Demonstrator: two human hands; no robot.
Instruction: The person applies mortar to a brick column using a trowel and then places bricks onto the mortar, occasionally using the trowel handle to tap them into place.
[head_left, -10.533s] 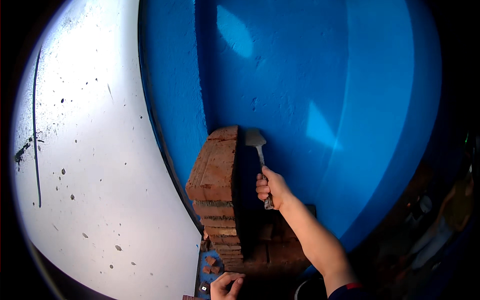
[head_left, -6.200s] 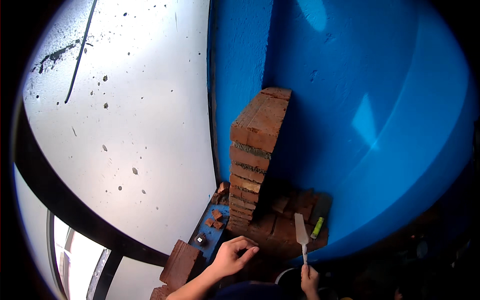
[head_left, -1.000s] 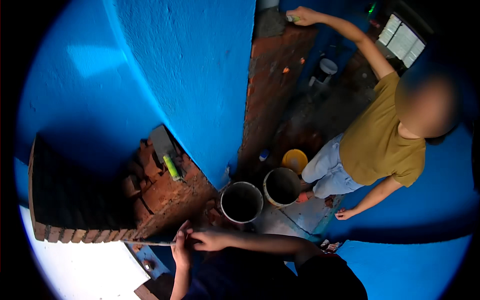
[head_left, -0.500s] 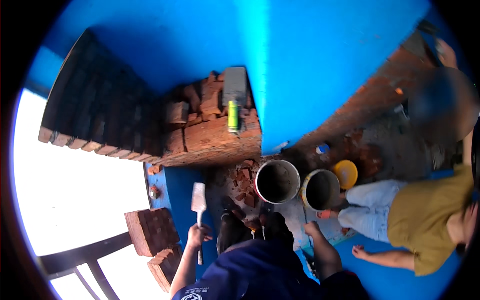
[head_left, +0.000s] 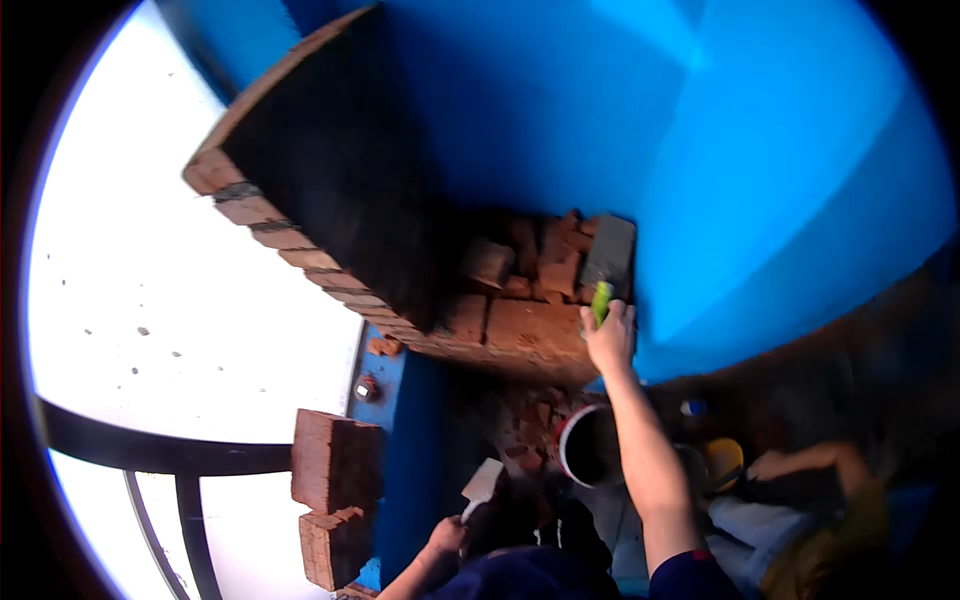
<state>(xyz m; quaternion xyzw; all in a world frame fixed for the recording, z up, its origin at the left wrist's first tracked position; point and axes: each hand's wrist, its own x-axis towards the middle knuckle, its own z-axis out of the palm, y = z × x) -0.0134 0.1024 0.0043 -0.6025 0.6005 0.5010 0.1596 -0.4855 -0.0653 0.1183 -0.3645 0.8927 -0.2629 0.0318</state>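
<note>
My left hand (head_left: 447,535) is closed round the handle of a trowel (head_left: 483,481) with a flat, pale blade, low in front of my body. My right arm reaches forward to the low brick wall (head_left: 540,325). On its top, my right hand (head_left: 609,338) has its thumb and fingers round a yellow-green cylindrical thing (head_left: 601,301), partly hidden by the hand. Directly beyond lies a grey rectangular slab (head_left: 611,250); I cannot tell whether the two are joined. Broken bricks (head_left: 558,262) and a loose brick (head_left: 488,263) lie to the left of it.
A taller brick wall (head_left: 335,272) rises at the left beside a bright opening. Stacked bricks (head_left: 338,462) stand lower left. A bucket (head_left: 572,445), a yellow bucket (head_left: 724,461) and brick rubble (head_left: 535,415) are on the floor. A co-worker's arm (head_left: 815,460) reaches in from the right.
My right hand has gone from beside my body to the yellow-green thing on the wall. The view has shifted. The trowel stays in my left hand, its blade now tilted right. The co-worker has moved.
</note>
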